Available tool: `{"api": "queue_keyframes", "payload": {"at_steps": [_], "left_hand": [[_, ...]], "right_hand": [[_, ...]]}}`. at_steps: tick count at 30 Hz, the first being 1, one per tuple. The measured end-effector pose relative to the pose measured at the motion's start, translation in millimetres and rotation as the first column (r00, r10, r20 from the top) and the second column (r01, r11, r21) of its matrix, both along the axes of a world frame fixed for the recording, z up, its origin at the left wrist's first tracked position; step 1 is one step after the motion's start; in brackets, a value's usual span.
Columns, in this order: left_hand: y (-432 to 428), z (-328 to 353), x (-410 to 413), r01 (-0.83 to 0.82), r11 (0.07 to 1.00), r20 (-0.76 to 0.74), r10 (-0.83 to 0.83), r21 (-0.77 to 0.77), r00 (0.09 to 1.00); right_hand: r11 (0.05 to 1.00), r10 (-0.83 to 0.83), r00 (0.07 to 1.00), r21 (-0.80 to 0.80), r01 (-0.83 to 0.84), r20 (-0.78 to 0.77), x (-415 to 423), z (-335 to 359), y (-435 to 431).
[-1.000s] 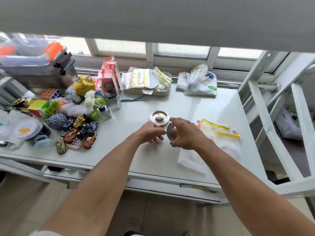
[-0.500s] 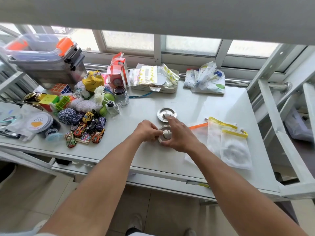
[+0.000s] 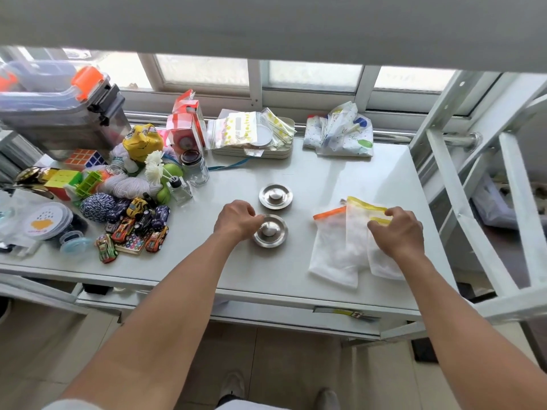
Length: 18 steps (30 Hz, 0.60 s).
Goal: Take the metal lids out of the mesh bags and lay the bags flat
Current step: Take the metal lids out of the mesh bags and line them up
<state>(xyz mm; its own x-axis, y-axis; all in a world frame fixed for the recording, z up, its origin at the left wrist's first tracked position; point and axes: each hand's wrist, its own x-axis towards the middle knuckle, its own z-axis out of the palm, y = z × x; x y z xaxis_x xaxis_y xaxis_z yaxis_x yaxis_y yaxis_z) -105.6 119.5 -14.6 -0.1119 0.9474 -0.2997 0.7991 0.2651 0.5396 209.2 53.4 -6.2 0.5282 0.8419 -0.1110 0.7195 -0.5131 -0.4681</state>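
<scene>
Two round metal lids lie on the white table (image 3: 296,276), the far lid (image 3: 276,196) behind the near lid (image 3: 270,231). My left hand (image 3: 236,218) rests at the near lid's left rim, fingers curled against it. Three white mesh bags lie overlapped to the right: one with an orange top (image 3: 333,247), one with a yellow top (image 3: 356,229), and a third (image 3: 381,261) partly under my right hand (image 3: 398,229). My right hand's fingers pinch that third bag's yellow top edge. Something pale and round shows through the mesh there.
Toy cars (image 3: 133,229), yarn balls, puzzle cubes and a glass jar (image 3: 196,168) crowd the table's left side. A tray of zip bags (image 3: 254,137) and a patterned cloth (image 3: 340,131) sit by the window. A white metal frame (image 3: 473,179) stands at the right edge.
My right hand set the second lid down in front of the first, let it go and moved right onto the mesh bags. My left hand stayed by the near lid.
</scene>
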Motion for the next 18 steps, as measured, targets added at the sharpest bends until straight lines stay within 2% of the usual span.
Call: {"api": "queue_keyframes", "payload": {"at_steps": [4,8,11,13,18], "left_hand": [[-11,13,26,0.17,0.962,-0.042,-0.165,0.211,0.985],[-34,28,82,0.396,0.907,0.05,-0.406,0.143,0.912],[-48,27,128,0.567,0.821,0.116,-0.572,0.07,0.812],[-54,22,154,0.618,0.786,0.16,-0.61,0.0,0.776],[-59,10,198,0.557,0.83,0.164,-0.545,-0.034,0.822]], "right_hand": [[0.989,0.055,0.998,-0.136,-0.057,-0.022,7,-6,-12],[0.963,0.143,0.989,-0.227,-0.146,-0.027,4,-12,-16],[0.983,0.133,0.991,-0.127,-0.135,-0.021,6,-14,-19],[0.993,0.109,0.992,-0.029,-0.111,-0.067,11,-14,-25],[0.985,-0.001,0.965,0.167,0.047,-0.264,25,-13,-35]]}}
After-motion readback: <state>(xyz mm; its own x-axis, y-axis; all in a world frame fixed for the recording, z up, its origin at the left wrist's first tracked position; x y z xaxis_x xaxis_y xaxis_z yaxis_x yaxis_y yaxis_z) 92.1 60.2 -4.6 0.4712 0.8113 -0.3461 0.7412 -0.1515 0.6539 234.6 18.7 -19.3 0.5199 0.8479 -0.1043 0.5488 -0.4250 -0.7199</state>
